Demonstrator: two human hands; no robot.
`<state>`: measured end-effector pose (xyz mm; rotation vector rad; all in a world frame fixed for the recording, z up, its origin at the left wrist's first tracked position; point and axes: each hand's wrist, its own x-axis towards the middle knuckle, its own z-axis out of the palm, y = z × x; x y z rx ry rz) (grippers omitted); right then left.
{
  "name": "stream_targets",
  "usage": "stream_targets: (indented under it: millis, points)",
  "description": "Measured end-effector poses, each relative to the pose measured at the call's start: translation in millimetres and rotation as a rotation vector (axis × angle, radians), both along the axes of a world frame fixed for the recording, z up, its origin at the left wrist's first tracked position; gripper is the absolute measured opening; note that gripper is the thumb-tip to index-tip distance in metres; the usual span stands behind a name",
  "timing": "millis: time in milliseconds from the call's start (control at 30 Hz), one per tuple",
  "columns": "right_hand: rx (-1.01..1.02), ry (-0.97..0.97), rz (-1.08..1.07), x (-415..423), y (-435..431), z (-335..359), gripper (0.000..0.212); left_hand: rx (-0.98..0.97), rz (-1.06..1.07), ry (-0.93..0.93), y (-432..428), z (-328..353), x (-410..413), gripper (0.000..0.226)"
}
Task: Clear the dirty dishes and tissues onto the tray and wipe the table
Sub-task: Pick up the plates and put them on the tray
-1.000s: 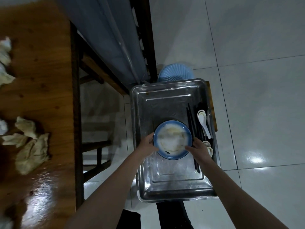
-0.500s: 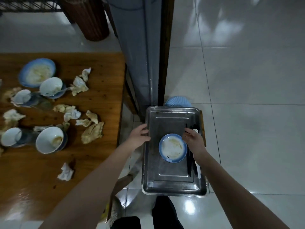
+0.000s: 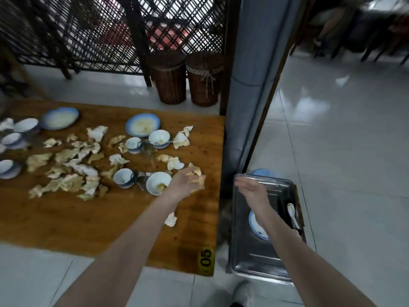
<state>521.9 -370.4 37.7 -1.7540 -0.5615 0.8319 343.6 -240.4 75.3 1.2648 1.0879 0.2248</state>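
A pale tiled floor is running under a wooden bench [image 3: 66, 218] carrying a yellow tag [image 3: 206, 259] marked 05 at its near right corner. A dark lattice screen [image 3: 177, 25] and two wicker baskets [image 3: 186, 78] are standing behind it.

The left grip [image 3: 184, 183] is reaching over the bench's right part, its fingers lying against a crumpled tissue [image 3: 197, 173]. Blur is hiding whether they are pinching it or only touching. A dirty bowl [image 3: 158, 182] is sitting just beside that wrist, and a small tissue [image 3: 170, 220] is lying under the forearm.

The right grip [image 3: 250, 188] is hovering over the far left corner of the metal tray [image 3: 247, 258], fingers straight and spread, holding nothing.

The tray is standing off the bench's right end, with a grey post [image 3: 250, 85] rising between them at the far side. In it a blue-rimmed plate [image 3: 254, 224] is lying partly under the right forearm, with dark chopsticks [image 3: 284, 209] and a white spoon [image 3: 292, 212] along the right wall.

A heap of tissues [image 3: 66, 169] is covering the bench's middle, with two smeared plates [image 3: 142, 125] and several small bowls [image 3: 124, 177] among them.
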Motion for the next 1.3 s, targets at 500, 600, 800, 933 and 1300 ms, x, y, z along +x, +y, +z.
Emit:
stream_targets:
  millis: [500, 600, 800, 933, 1300]
  points:
    - [0.050, -0.049, 0.158, -194, 78, 60, 0.026, 0.235, 0.194, -0.034, 39, 66, -217, 0.054]
    - [0.043, -0.087, 0.176, -204, 95, 63, 0.026, 0.235, 0.231, -0.037, 50, 70, -234, 0.055]
    - [0.041, -0.145, 0.210, -208, 136, 66, 0.027, 0.208, 0.255, -0.027, 84, 71, -248, 0.050]
    - [0.099, -0.101, 0.192, -208, 174, 59, 0.023, 0.206, 0.269, -0.026, 122, 65, -248, 0.053]
    - [0.064, -0.054, 0.076, -163, 288, 43, 0.021, 0.152, 0.216, 0.005, 255, 58, -206, 0.056]
